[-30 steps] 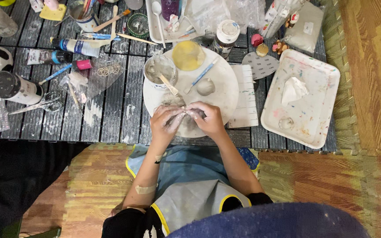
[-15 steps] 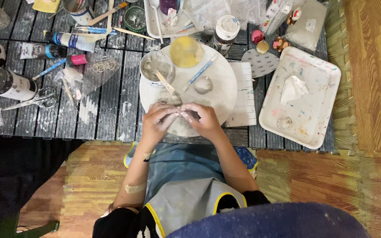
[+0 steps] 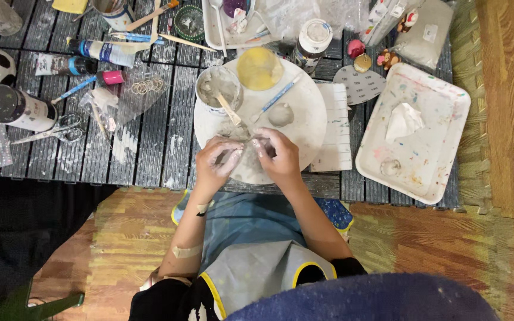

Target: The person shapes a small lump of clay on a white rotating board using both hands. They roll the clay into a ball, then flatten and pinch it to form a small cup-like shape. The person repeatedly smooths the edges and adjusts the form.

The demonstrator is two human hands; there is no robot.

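Observation:
Both hands meet over the near edge of a round white turntable (image 3: 304, 116) on a low slatted table. My left hand (image 3: 216, 161) and my right hand (image 3: 278, 154) are smeared with grey clay and pinch a small grey clay piece (image 3: 246, 156) between them; its shape is mostly hidden by the fingers. On the turntable stand a cup of grey slip (image 3: 219, 88) with a wooden stick in it, a yellow bowl (image 3: 259, 68), a blue-handled tool (image 3: 277, 96) and a small clay lump (image 3: 281, 114).
A paint-stained white tray (image 3: 429, 160) with a crumpled tissue (image 3: 404, 120) lies to the right. Left of the turntable are paint tubes (image 3: 99, 52), scissors (image 3: 52, 135), a can (image 3: 16, 108) and a plastic bag (image 3: 127, 98). More jars and a tray sit at the back.
The view has shifted slightly. Both hands stay together on the clay piece at the turntable's near edge, fingers working it a little.

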